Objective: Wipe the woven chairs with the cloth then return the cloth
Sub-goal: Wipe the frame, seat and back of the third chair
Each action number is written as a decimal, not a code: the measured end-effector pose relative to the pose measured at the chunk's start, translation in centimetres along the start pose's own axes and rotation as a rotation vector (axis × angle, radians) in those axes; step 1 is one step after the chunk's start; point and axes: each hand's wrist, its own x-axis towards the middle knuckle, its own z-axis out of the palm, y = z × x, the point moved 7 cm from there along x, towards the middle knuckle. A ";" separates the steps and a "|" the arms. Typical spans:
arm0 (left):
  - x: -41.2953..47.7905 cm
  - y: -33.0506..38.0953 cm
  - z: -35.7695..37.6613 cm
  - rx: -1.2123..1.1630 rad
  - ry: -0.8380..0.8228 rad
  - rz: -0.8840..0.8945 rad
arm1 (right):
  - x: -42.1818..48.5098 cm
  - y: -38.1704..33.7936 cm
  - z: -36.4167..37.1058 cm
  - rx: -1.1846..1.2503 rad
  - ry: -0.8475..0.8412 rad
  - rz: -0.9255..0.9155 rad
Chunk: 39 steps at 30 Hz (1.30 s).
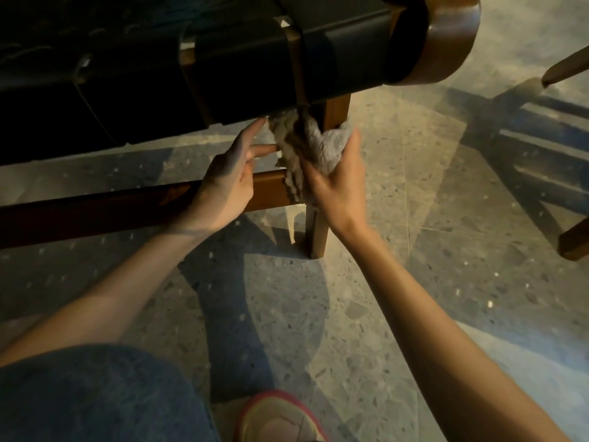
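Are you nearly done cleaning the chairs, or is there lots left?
Hard to say what is already clean; nothing visibly shows it. In hand: the right hand holds the grey cloth bunched against the wooden leg under the woven seat, and the left hand touches it with straight fingers. Left: a second chair stands nearby, and the cloth is not returned.

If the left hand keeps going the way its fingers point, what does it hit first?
Most likely the crumpled grey cloth held by the right hand: the left hand has fingers aimed up and right, one nearly touching it. The dark woven seat's underside is close above; depth is unclear.
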 end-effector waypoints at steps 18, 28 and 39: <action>-1.5 0.8 0.6 0.437 0.021 0.104 | 1.6 -1.3 -0.4 -0.131 0.209 -0.089; -2.3 0.6 1.3 0.493 -0.013 0.171 | -3.5 3.5 -2.1 -0.228 -0.231 0.028; -2.6 0.2 1.7 0.479 -0.045 0.123 | -8.0 6.9 -7.7 -0.180 0.215 0.562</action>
